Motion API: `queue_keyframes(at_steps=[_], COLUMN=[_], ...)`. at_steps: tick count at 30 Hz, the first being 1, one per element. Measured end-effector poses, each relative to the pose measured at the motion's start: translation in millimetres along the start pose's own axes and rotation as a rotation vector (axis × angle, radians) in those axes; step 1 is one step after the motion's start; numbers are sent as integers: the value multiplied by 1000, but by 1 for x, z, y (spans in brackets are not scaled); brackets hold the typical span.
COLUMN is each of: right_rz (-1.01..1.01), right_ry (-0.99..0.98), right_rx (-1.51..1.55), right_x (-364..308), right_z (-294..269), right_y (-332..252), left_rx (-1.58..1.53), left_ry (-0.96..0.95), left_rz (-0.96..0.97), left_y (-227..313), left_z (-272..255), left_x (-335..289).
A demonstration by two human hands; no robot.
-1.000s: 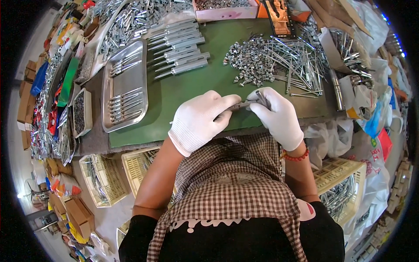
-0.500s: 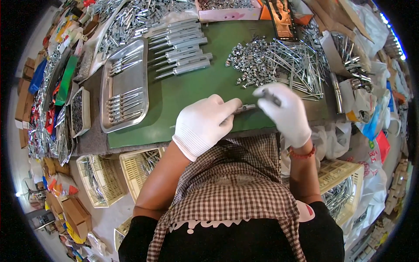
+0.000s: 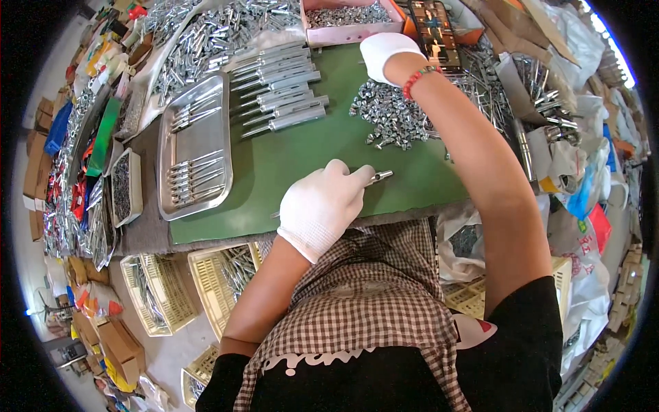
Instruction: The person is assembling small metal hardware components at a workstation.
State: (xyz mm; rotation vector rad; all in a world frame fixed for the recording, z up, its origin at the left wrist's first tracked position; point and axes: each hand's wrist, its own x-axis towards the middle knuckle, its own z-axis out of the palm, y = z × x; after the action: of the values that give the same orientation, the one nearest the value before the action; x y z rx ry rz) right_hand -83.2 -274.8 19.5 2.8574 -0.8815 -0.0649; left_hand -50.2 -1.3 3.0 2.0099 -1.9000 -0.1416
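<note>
My left hand (image 3: 324,209), in a white knit glove, is closed around a slim metal rod with a tubular end (image 3: 379,177) above the green work mat (image 3: 274,185). The rod's thin tail shows past the wrist side of the glove. Stretched far forward, my gloved right hand (image 3: 388,53) is by the near edge of a pink box (image 3: 355,31) of small metal parts. Its fingers are mostly hidden, so what they hold does not show. A pile of short metal pieces (image 3: 392,117) lies just nearer to me than that hand.
Several silver cylinders with thin shafts (image 3: 292,96) lie in a column on the mat. Left of them, a steel tray (image 3: 199,137) bears slim rods. A phone (image 3: 436,34) stands at the back right. Loose long pins (image 3: 491,103) lie beneath it; plastic baskets (image 3: 165,295) sit below the table.
My right hand has left the end of the rod and moved forward to the pink box. The left hand keeps its hold on the rod, nearly in place.
</note>
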Motion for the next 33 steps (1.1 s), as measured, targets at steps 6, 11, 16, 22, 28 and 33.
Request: queue_keyframes(at_steps=[6,11,16,22,28,33], right_rz=[-85,-81,88,141,91,311], right_ry=[157,191,275,348,325,432], right_rx=[118,622,851,850,683,731], right_x=[-46,-148,-200,-206,-213,-210], right_z=[-8,-3,13,15,22,20], right_y=[5,-26,-56,-68,-70,-52], left_rx=[10,26,16,6,27,23], left_ry=[-15,-21,0,1,24,20], left_rz=[9,5,1,-13,-19,-10], left_y=[1,0,0,2,10,8], left_z=[-1,-2,0,2,4,3], left_x=[2,0,3,-1,-7,-7])
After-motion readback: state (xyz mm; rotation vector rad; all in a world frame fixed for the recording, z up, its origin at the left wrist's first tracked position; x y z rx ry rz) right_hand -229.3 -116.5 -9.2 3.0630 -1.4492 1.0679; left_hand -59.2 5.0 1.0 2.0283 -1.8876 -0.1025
